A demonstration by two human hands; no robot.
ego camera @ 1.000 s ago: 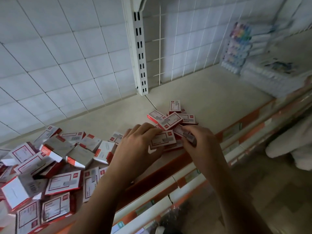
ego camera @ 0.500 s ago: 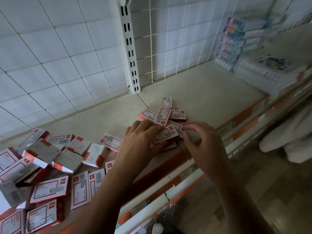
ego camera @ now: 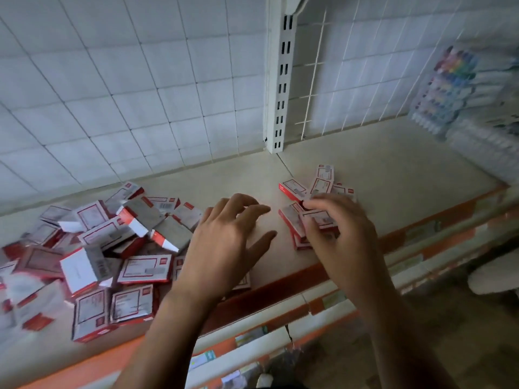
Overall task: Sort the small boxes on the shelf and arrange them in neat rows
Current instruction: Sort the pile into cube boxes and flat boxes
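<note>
1. Shelf point(ego camera: 393, 169): loose heap point(ego camera: 106, 248) lies unsorted at left; small cluster point(ego camera: 317, 189) sits right, near the front edge
2. Left hand point(ego camera: 222, 242): withdrawn from the small cluster, fingers released, above bare shelf
3. Right hand point(ego camera: 342, 234): fingers curled, still gripping its front boxes; rows not yet formed

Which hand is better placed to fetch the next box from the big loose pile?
Left. The left hand is open and empty beside the loose pile; the right hand is busy, fingers curled over a box further right.
</note>
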